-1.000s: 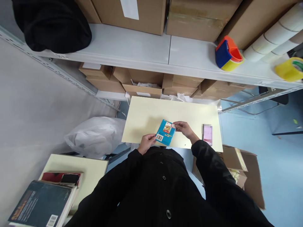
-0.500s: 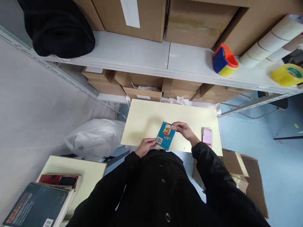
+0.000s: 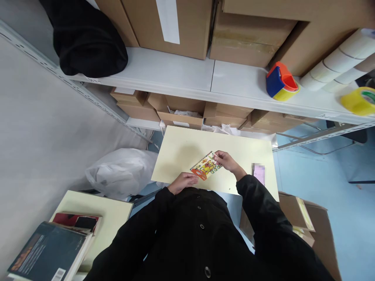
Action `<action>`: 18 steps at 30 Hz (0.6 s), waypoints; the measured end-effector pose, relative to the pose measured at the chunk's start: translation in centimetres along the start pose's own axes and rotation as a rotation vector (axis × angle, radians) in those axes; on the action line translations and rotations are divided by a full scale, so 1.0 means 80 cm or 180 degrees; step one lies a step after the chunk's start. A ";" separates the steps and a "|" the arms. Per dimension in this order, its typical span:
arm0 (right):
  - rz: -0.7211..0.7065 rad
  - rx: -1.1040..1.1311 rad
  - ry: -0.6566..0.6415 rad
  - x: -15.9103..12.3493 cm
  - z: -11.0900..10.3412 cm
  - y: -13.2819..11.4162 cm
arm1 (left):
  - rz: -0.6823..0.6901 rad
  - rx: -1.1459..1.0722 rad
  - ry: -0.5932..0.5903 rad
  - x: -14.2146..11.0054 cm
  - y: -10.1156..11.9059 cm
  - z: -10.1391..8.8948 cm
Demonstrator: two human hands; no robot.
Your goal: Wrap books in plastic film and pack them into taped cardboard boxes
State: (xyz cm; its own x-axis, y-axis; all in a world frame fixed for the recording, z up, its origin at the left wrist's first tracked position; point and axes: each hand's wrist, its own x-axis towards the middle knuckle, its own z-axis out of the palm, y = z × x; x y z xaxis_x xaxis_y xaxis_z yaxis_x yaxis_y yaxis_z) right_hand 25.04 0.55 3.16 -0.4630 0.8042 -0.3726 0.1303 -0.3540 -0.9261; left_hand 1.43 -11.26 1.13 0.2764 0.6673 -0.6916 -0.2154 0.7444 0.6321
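Holding left hand (image 3: 183, 182) fingers together at the near end of a printed booklet (image 3: 206, 168); cannot tell whether gripping it. Pinching its far right end with right hand (image 3: 227, 160) fingers, hiding some print. Hovering above the pale table (image 3: 187, 137), left of a phone (image 3: 259, 175) pixelated on top.

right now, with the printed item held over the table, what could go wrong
The colourful printed item might slip: the right grip holds it near its upper right corner, and whether the left grip supports the other end is hard to tell. The phone lies near the right sleeve, so that arm could knock it toward the edge of the table. The yellow tape roll sits close to the front edge of the shelf, so a bump might send it off.
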 end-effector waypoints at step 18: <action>0.0421 0.0331 0.0299 -0.003 -0.002 0.010 | 0.0794 -0.0064 0.0505 0.007 -0.015 -0.018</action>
State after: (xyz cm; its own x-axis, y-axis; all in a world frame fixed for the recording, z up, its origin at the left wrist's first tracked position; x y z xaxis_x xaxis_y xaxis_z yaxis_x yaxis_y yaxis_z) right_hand 25.44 0.13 2.51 -0.3633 0.7867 -0.4991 0.0911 -0.5031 -0.8594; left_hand 0.50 -11.72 -0.48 0.0630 0.8242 -0.5628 -0.2773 0.5562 0.7834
